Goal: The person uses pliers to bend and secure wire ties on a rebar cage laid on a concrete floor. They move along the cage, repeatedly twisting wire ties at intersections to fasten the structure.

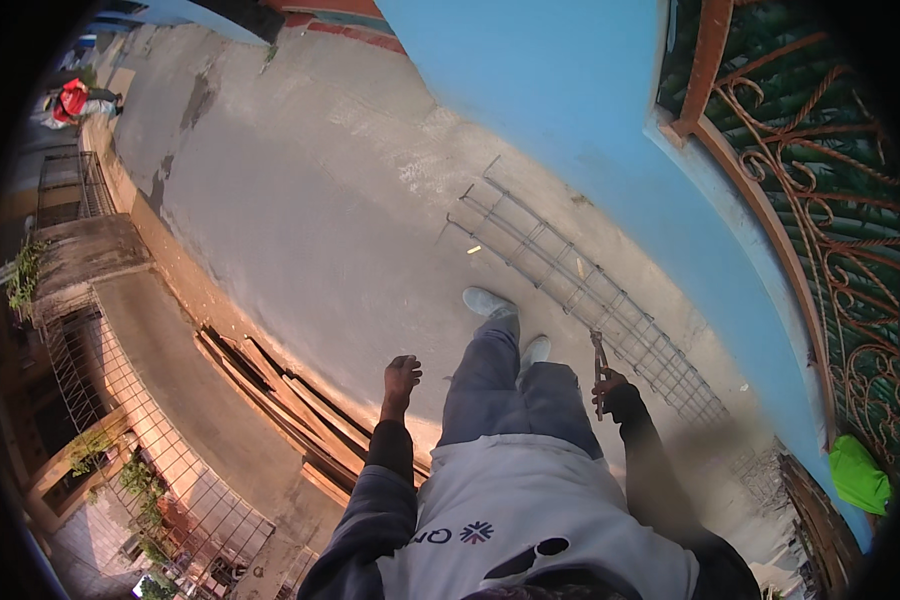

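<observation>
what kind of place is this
Probably an outdoor concrete yard or lane beside a house, with building work going on: a tied steel rebar cage lies by a blue wall, wooden planks are stacked nearby, and the right hand holds pincers.

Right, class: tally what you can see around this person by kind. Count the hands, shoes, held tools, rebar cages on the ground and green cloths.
Hands: 2 (left hand, right hand)
Shoes: 2
Pliers: 1
Rebar cage: 1
Green cloth: 1
Total: 7
</observation>
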The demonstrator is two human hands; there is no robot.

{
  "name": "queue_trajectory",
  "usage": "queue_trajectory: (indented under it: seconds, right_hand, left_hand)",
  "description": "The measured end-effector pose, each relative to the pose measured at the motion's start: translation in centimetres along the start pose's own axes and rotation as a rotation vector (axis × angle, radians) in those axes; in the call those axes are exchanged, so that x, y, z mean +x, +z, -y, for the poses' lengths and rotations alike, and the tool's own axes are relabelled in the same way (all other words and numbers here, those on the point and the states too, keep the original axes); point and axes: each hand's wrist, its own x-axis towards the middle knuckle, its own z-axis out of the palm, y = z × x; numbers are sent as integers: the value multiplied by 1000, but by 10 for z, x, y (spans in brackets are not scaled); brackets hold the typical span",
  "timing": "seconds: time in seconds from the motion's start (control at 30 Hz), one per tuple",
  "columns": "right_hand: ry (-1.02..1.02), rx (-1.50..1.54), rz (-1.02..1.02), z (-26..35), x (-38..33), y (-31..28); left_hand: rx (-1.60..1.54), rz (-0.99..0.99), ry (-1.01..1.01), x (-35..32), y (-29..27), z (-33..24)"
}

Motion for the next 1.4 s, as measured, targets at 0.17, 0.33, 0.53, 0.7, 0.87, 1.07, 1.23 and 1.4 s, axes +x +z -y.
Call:
queue_trajectory:
  seconds: [0.17, 0.33, 0.53, 0.7, 0.87, 1.07, 1.23, 1.4]
  right_hand:
    - [138, 262, -54, -104, -19, -50]
    - [181, 462, -78, -207, -25, -80]
    - [-71, 456, -68, -248, -60, -71]
    - [44, 461, -122, -236, -38, -76]
    - [30, 559, -7, -197, -38, -69]
    - [41, 408, -35, -152, -49, -35]
    - [-32, 481, 28, -141, -52, 1]
    - [-45, 489, -22, -136, -74, 47]
  left_hand:
    - [113, 92, 70, -4, 45, -15]
    - [153, 192, 196, -30, 79, -13]
    - [198, 148, 111, -55, 54, 19]
    - [290, 139, -24, -66, 21, 40]
    - [283, 123, 12, -60, 5, 15]
    - [197, 145, 135, -28, -2, -55]
    - [215, 172, 160, 9, -26, -99]
    - [255, 196, 151, 31, -43, -118]
